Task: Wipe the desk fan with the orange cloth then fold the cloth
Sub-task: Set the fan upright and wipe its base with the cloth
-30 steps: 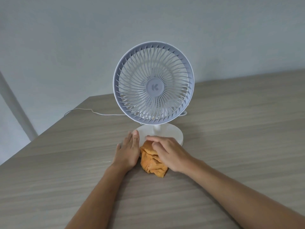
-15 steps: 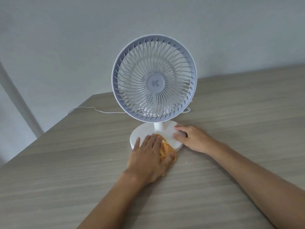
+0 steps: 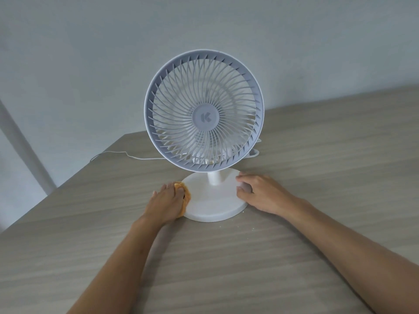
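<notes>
A white desk fan (image 3: 204, 112) with a round grille stands upright on a wooden desk (image 3: 294, 245). Its round white base (image 3: 213, 205) sits between my hands. My left hand (image 3: 165, 203) presses the bunched orange cloth (image 3: 187, 196) against the base's left edge; most of the cloth is hidden under my palm. My right hand (image 3: 260, 192) grips the right rim of the base, fingers curled over it.
A thin white power cable (image 3: 118, 154) runs from behind the fan to the desk's left edge (image 3: 74, 180). A grey wall rises close behind the desk. A few small crumbs lie on the wood by the base's front right.
My left hand slid the cloth from the front of the base round to its left edge. My right hand stayed on the right rim. My view moved closer.
</notes>
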`<act>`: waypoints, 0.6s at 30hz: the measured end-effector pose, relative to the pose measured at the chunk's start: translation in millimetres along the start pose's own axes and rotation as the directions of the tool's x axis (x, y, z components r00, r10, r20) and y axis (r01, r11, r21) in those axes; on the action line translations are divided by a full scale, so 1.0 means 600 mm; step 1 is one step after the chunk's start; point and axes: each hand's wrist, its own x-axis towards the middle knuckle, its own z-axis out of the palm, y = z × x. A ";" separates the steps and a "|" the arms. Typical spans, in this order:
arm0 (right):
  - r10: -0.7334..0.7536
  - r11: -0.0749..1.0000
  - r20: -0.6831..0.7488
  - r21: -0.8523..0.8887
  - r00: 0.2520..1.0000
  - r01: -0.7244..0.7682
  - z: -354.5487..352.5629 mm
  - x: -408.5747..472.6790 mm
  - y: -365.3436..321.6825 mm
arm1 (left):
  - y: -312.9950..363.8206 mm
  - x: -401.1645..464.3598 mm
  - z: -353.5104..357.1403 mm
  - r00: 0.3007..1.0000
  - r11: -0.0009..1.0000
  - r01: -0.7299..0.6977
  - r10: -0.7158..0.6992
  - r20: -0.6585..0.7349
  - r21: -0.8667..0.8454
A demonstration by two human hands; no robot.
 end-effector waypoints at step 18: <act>-0.068 0.994 -0.031 -0.084 0.997 0.065 0.015 -0.001 -0.004 | 0.073 0.054 0.035 0.999 0.999 -0.025 0.026 -0.028 0.039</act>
